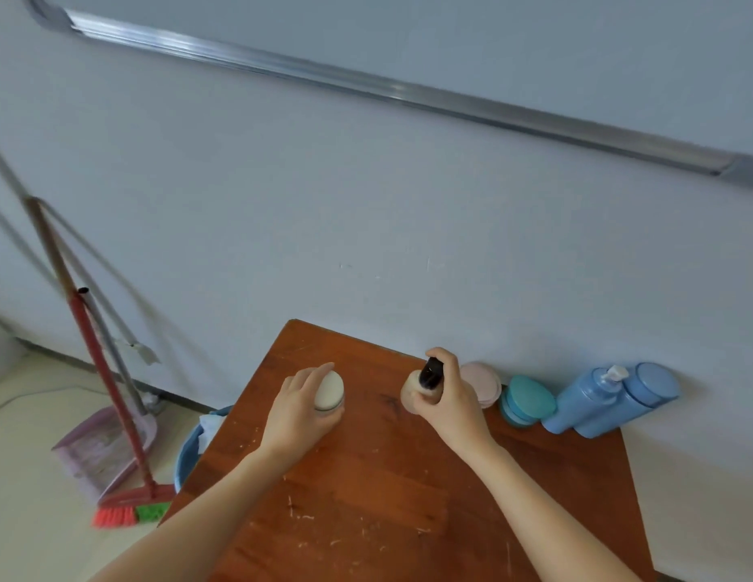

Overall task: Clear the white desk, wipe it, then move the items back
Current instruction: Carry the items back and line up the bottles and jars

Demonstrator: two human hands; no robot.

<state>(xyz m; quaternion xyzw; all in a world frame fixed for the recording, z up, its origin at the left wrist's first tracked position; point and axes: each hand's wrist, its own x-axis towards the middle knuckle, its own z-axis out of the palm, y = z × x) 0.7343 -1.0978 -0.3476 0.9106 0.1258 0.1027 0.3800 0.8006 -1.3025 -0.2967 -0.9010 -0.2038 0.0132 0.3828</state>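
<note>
My left hand [297, 407] grips a small jar with a cream lid [330, 392] standing on the brown wooden table [366, 489]. My right hand [448, 394] holds a beige bottle with a black cap [423, 382] just above or on the table. Along the wall at the right stand a pink-lidded jar [482, 382], a teal-lidded jar [526, 401], a blue pump bottle [585, 401] and a second blue bottle [635, 396]. The white desk is not in view.
A red broom [114, 396], a pink dustpan [101, 447] and metal poles lean against the wall on the left floor. A blue bin [190, 447] with white paper sits beside the table's left edge. The table surface is scratched.
</note>
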